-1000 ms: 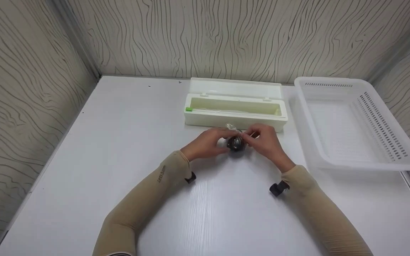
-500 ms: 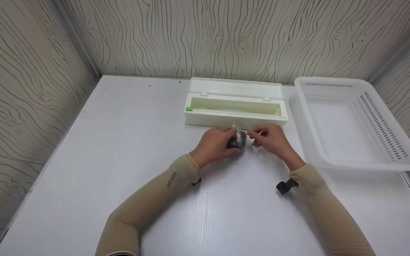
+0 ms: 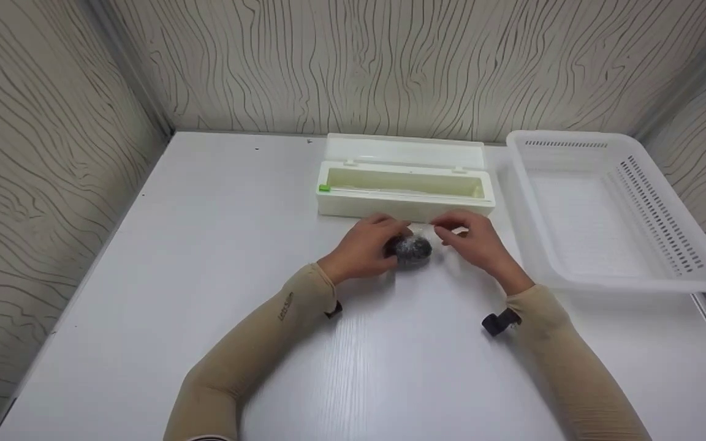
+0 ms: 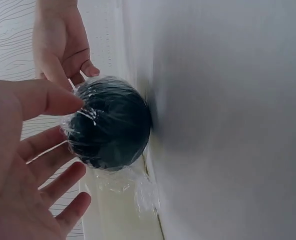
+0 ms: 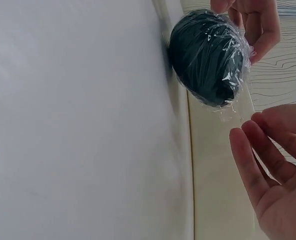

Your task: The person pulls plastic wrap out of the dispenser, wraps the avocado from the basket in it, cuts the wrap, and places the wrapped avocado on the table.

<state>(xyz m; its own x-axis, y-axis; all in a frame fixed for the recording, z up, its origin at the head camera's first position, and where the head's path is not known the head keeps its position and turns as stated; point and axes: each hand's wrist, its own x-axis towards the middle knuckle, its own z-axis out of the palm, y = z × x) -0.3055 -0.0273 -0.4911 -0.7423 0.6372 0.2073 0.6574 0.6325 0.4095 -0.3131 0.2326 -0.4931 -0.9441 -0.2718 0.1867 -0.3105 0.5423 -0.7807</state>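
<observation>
A dark, rounded object wrapped in cling film (image 3: 413, 250) lies on the white table in front of an open cling film box (image 3: 359, 206). My left hand (image 3: 362, 248) holds it from the left; in the left wrist view the thumb (image 4: 62, 101) presses on the crinkled film and some fingers reach behind. To the right is my right hand (image 3: 472, 240), its thumb and fingertips pinched close together at a thin loose bit of film (image 3: 421, 229). In the right wrist view those fingertips sit just apart from the wrapped object (image 5: 205, 60).
The box's lid is raised at the back, and a green slider (image 3: 324, 188) sits at its left end. A white perforated basket (image 3: 543, 239) stands at the right. Wood-patterned panels (image 3: 328, 67) enclose the table (image 3: 206, 202) at the back and sides.
The wrapped object has turned and shifted slightly right, showing more of its film-covered side. My right hand has drawn back to the right, while my left hand keeps its hold.
</observation>
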